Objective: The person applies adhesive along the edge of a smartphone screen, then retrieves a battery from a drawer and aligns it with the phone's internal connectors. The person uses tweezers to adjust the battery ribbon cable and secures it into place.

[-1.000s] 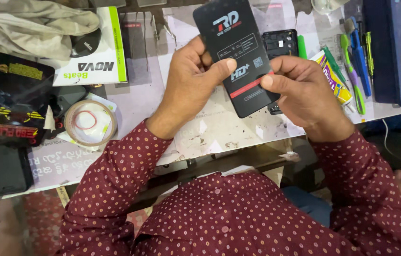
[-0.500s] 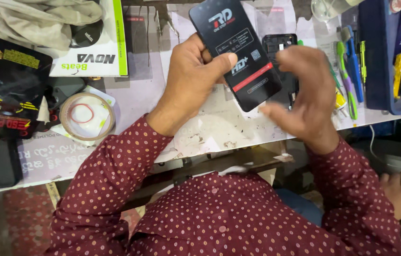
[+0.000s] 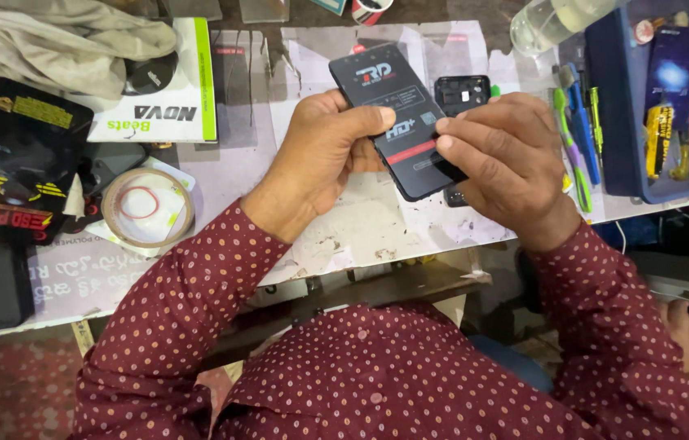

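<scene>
Your bench (image 3: 222, 175) fills the upper view, its pale top scuffed and stained. Take the black screen panel (image 3: 397, 114) as the landmark: it hangs above the bench's middle, tilted, its top end pointing away from you.

Far left of the panel lies a crumpled grey cloth (image 3: 43, 45), and below that a black pouch (image 3: 14, 163) with yellow print. Well right of the panel sits a blue tray (image 3: 618, 155) holding tools and small packets. Between cloth and panel lies a white box (image 3: 169, 106) with a green edge.

Your left hand (image 3: 320, 159) grips the panel's left edge, thumb curled over the front, fingers behind it (hidden from view). Your right hand (image 3: 507, 163) closes on the panel's lower right part, fingertips pinched at the red stripe.

Left of the panel, nearer you, lies a tape roll (image 3: 147, 208). Just right of the panel's top, a black phone frame (image 3: 463, 94) rests on the bench, partly covered by your right hand.
</scene>
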